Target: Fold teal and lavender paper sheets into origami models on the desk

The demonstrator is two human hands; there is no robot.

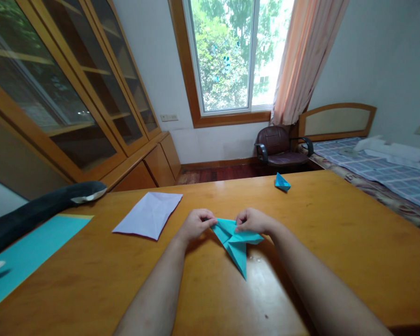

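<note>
A folded teal paper piece (pixel 236 245) lies on the wooden table (pixel 336 233), its long point aimed toward me. My left hand (pixel 195 225) pinches its upper left corner. My right hand (pixel 252 220) pinches its upper edge just to the right. Both hands rest on the tabletop, fingers closed on the paper. A small finished teal paper boat (pixel 282 182) stands farther back on the table, to the right of my hands.
A pale lavender sheet (pixel 149 214) lies left of my hands. A large teal sheet (pixel 28 254) and a black plush toy (pixel 38 210) occupy the table's left end. Beyond the table stand a glass-door cabinet (pixel 73 93), a brown armchair (pixel 280 147) and a bed (pixel 381 172).
</note>
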